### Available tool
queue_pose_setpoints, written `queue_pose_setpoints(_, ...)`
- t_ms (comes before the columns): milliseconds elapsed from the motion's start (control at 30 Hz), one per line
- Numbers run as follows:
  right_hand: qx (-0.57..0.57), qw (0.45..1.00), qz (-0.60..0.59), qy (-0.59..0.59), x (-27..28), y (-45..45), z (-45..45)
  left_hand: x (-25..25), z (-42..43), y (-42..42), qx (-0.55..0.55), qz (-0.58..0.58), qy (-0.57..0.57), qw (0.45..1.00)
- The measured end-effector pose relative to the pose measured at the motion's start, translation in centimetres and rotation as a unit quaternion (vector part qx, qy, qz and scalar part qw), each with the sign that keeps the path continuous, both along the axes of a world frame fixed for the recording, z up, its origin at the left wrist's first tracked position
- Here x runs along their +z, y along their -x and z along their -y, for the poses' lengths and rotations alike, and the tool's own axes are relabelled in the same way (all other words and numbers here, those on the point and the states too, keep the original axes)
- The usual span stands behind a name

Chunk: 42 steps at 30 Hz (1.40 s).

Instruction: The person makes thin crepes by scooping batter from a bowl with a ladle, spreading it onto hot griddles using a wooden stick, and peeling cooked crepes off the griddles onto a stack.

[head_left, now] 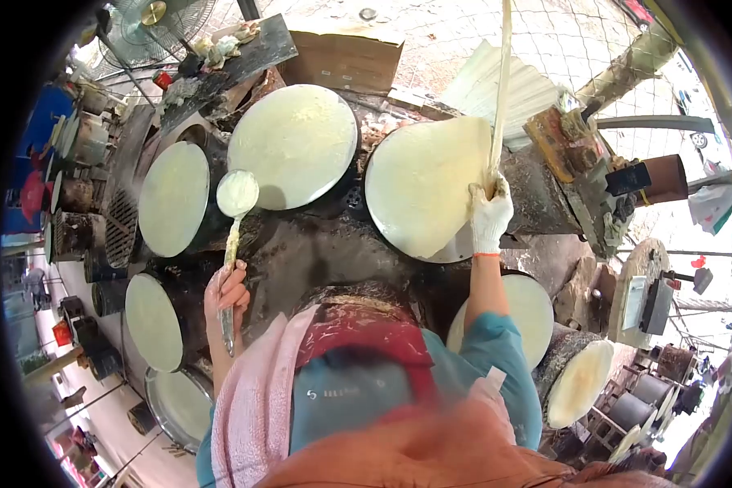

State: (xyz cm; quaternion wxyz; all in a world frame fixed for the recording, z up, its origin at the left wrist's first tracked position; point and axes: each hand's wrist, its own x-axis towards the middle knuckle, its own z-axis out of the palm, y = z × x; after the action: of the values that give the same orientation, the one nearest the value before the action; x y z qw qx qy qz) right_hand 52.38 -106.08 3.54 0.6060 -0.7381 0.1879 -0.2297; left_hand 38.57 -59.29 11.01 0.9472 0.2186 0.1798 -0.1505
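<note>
My bare left hand [229, 294] is closed around the handle of a ladle [238, 193], whose round bowl holds pale batter. The bowl is over the gap between the left griddles, near the large back-left griddle [293, 146]. My right hand [489, 213], in a white glove with an orange cuff, grips a long pale wooden stick [503, 73] that points away from me. Along the stick lies the right edge of a thin, pale pancake [427, 183] on the back-right griddle. A strip of bare grey griddle [455, 246] shows at its lower right.
More round griddles covered with pale batter surround me, on the left [173, 199] and right [579, 382]. Behind are a cardboard box [346, 61], a wire fence [561, 37] and a fan [154, 20]. A pink towel [256, 398] hangs over my chest.
</note>
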Motion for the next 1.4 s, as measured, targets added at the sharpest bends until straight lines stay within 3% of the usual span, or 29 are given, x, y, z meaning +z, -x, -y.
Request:
queue_pose_setpoints(267,-0.037,0.987,0.083,-0.133,9.0,5.8,-3.8,-1.2,-2.7,-3.8,-0.147,0.014,-0.096,0.984)
queue_pose_setpoints(333,-0.068,0.981,0.052,-0.175,10.4,10.3,-1.8,-2.6,-3.2,-4.9,-0.19,0.037,-0.099,0.976)
queue_pose_setpoints(400,-0.137,0.98,-0.101,-0.107,12.6,16.6,1.0,-3.8,-3.0,-5.6,-0.202,0.015,-0.088,0.975)
queue_pose_setpoints(500,-0.173,0.966,-0.169,-0.089,12.9,27.2,7.2,-4.5,-1.3,-5.1,-0.234,0.013,-0.067,0.97)
queue_pose_setpoints(600,-0.217,0.971,-0.093,0.033,17.1,37.0,10.1,-4.7,1.0,-2.8,-0.262,0.039,-0.041,0.963)
queue_pose_setpoints(667,-0.246,0.925,-0.287,0.046,20.4,41.8,14.5,-5.0,1.6,-2.9,-0.26,0.017,-0.033,0.965)
queue_pose_setpoints(733,-0.262,0.928,-0.243,0.109,22.3,45.8,19.6,-5.0,2.7,-1.5,-0.267,0.028,-0.039,0.962)
queue_pose_setpoints(867,-0.206,0.856,-0.318,0.353,25.7,50.8,27.5,-5.2,5.3,4.6,-0.257,0.044,-0.034,0.965)
queue_pose_setpoints(900,-0.207,0.844,-0.289,0.402,25.0,51.1,27.3,-5.0,6.0,6.6,-0.238,0.044,-0.053,0.969)
queue_pose_setpoints(1000,-0.196,0.689,-0.343,0.607,18.3,52.5,31.7,-5.1,7.0,11.5,-0.23,0.03,0.027,0.972)
queue_pose_setpoints(1067,-0.211,0.639,-0.476,0.566,11.1,53.7,34.1,-4.1,6.9,14.6,-0.225,0.018,0.057,0.973)
queue_pose_setpoints(1133,-0.219,0.633,-0.426,0.608,3.1,55.4,36.0,-3.2,6.9,17.2,-0.2,0.005,0.044,0.979)
queue_pose_setpoints(1233,-0.22,0.639,-0.461,0.575,-3.8,56.9,36.7,-2.3,6.3,20.9,-0.177,0.026,0.026,0.983)
queue_pose_setpoints(1333,-0.215,0.658,-0.461,0.555,-7.7,57.7,36.2,-0.9,5.4,23.8,-0.148,0.025,0.007,0.989)
queue_pose_setpoints(1400,-0.21,0.665,-0.454,0.555,-7.1,57.3,35.4,-0.5,4.5,25.6,-0.127,0.017,0.02,0.991)
